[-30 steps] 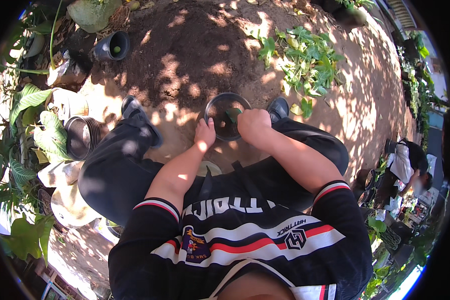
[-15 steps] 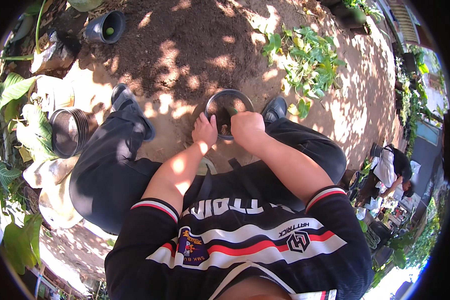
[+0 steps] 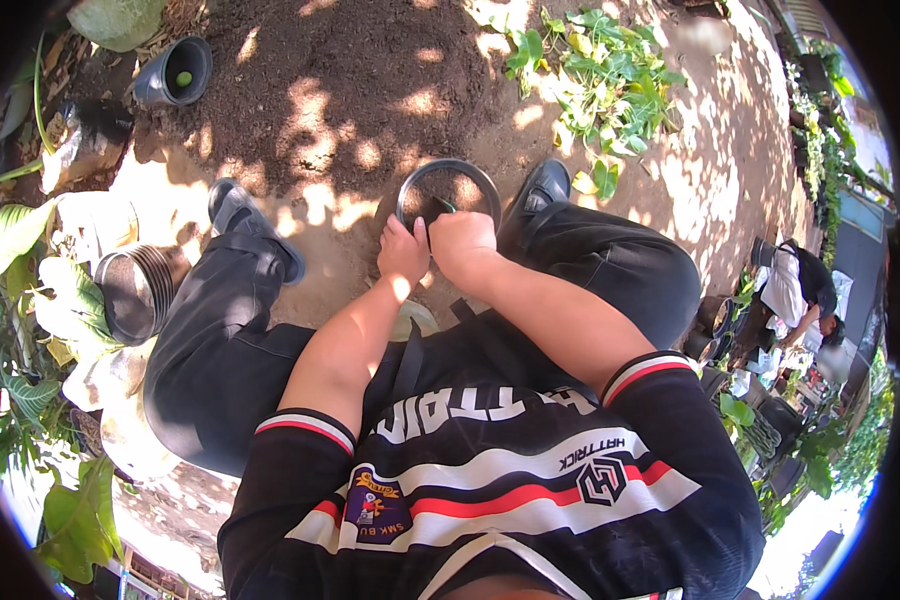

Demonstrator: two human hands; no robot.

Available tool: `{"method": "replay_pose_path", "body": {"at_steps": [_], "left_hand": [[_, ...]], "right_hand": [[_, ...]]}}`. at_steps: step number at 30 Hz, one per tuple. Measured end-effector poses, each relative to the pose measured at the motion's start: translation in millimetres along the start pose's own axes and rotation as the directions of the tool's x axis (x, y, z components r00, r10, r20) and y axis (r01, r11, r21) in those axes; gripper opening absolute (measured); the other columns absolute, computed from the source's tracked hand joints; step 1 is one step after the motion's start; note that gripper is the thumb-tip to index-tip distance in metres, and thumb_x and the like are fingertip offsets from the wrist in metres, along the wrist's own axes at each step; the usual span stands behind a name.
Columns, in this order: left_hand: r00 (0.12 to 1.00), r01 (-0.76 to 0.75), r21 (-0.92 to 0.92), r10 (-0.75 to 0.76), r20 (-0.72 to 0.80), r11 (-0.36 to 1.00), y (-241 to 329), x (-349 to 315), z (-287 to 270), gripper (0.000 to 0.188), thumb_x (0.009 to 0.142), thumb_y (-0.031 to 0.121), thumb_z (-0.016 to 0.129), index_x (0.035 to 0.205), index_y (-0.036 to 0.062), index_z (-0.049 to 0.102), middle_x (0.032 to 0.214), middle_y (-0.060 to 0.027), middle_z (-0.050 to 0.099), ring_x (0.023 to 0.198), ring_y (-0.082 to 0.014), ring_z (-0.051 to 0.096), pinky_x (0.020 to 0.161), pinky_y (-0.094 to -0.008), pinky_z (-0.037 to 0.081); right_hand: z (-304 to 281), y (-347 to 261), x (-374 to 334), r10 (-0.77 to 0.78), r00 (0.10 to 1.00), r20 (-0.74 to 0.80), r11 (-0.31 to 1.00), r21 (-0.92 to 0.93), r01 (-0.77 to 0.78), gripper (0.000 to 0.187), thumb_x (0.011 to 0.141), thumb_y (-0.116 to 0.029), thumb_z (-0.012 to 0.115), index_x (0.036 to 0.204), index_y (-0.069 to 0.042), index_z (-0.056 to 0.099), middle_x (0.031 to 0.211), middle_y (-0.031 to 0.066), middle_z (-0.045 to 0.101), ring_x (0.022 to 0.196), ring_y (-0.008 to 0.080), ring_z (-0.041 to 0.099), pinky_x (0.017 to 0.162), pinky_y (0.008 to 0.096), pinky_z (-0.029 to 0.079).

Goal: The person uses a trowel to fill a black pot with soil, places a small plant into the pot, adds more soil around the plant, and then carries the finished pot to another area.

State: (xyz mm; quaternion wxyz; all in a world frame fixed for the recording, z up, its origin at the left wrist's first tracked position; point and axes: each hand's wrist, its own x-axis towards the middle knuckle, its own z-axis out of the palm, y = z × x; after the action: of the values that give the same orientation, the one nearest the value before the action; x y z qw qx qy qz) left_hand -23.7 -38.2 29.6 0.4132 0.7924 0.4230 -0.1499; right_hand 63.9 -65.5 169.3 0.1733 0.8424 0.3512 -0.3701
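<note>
A round black plant pot [image 3: 490,186] with brown soil [image 3: 460,188] in it stands on the ground between my feet. My left hand [image 3: 403,252] grips its near left rim, fingers and thumb bent over the edge. Beside it, my right hand [image 3: 464,243] is closed in a fist over the near side of the pot. A slim dark green object [image 3: 444,204] sticks out from that fist toward the soil; its kind is hidden by the fingers. The two hands are close together.
Dark loose soil [image 3: 360,80] spreads beyond the pot. A tipped black pot [image 3: 160,80] holds a small green ball-like thing. Stacked black pots [image 3: 138,295] lie at left, near large leaves. Leafy green cuttings [image 3: 610,85] lie at right. Another person [image 3: 805,285] bends far right.
My right hand has shifted left and nearer my left hand, and the green object now points more to the left. The view has moved slightly.
</note>
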Motion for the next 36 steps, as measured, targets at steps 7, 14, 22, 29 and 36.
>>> {"method": "replay_pose_path", "body": {"at_steps": [7, 14, 22, 29, 36], "left_hand": [[0.988, 0.021, 0.063, -0.031, 0.152, 0.998, -1.2, 0.1, -12.4, 0.048, 0.087, 0.036, 0.038, 0.114, -0.0027, 0.033, 0.109, -0.0249, 0.050, 0.102, -0.0388, 0.049, 0.085, -0.0465, 0.040], [0.943, 0.180, 0.057, -0.189, 0.272, 0.982, 6.5, 2.5, -16.5, 0.035, 0.087, 0.024, 0.036, 0.109, -0.0012, 0.045, 0.113, -0.0224, 0.053, 0.106, -0.0344, 0.052, 0.088, -0.0413, 0.041], [0.923, 0.235, -0.014, -0.218, 0.318, 0.972, -15.3, 23.1, 16.6, 0.032, 0.081, 0.013, 0.047, 0.108, -0.0046, 0.041, 0.101, -0.0228, 0.059, 0.091, -0.0313, 0.060, 0.075, -0.0388, 0.048], [0.834, 0.077, 0.029, -0.081, 0.545, 0.997, -33.6, 45.1, 24.9, 0.038, 0.075, 0.007, 0.056, 0.105, -0.0079, 0.038, 0.081, -0.0219, 0.062, 0.062, -0.0294, 0.063, 0.054, -0.0360, 0.048], [0.935, 0.206, -0.088, -0.169, 0.311, 0.975, -13.1, 19.6, 6.4, 0.047, 0.074, 0.012, 0.060, 0.107, -0.0095, 0.035, 0.102, -0.0275, 0.056, 0.096, -0.0360, 0.057, 0.081, -0.0412, 0.045]], "right_hand": [[10.9, 5.9, 7.5, -0.034, 0.995, -0.089, 0.994, -0.104, 0.025, 0.016, 0.074, -0.016, 0.057, 0.083, -0.008, 0.067, 0.083, 0.0070, 0.066, 0.079, 0.0200, 0.064, 0.063, 0.0315, 0.051], [-6.7, 36.1, -0.3, -0.096, 0.995, -0.034, 0.990, -0.103, 0.092, 0.020, 0.070, -0.016, 0.058, 0.086, -0.006, 0.066, 0.093, 0.0117, 0.064, 0.088, 0.0245, 0.062, 0.073, 0.0331, 0.050], [-0.8, 41.3, -17.6, 0.010, 0.999, -0.036, 1.000, 0.002, -0.010, 0.024, 0.068, -0.012, 0.056, 0.088, -0.004, 0.065, 0.091, 0.0156, 0.064, 0.087, 0.0281, 0.062, 0.074, 0.0364, 0.049], [-5.8, 42.0, -10.9, 0.063, 0.996, -0.070, 0.997, 0.040, -0.060, 0.019, 0.071, -0.014, 0.055, 0.083, -0.004, 0.067, 0.086, 0.0152, 0.065, 0.081, 0.0280, 0.064, 0.068, 0.0360, 0.051], [32.6, -17.6, -19.8, 0.090, 0.995, -0.035, 0.984, 0.156, -0.084, 0.019, 0.077, -0.015, 0.053, 0.087, -0.005, 0.066, 0.088, 0.0113, 0.065, 0.083, 0.0252, 0.064, 0.068, 0.0345, 0.051]]}}
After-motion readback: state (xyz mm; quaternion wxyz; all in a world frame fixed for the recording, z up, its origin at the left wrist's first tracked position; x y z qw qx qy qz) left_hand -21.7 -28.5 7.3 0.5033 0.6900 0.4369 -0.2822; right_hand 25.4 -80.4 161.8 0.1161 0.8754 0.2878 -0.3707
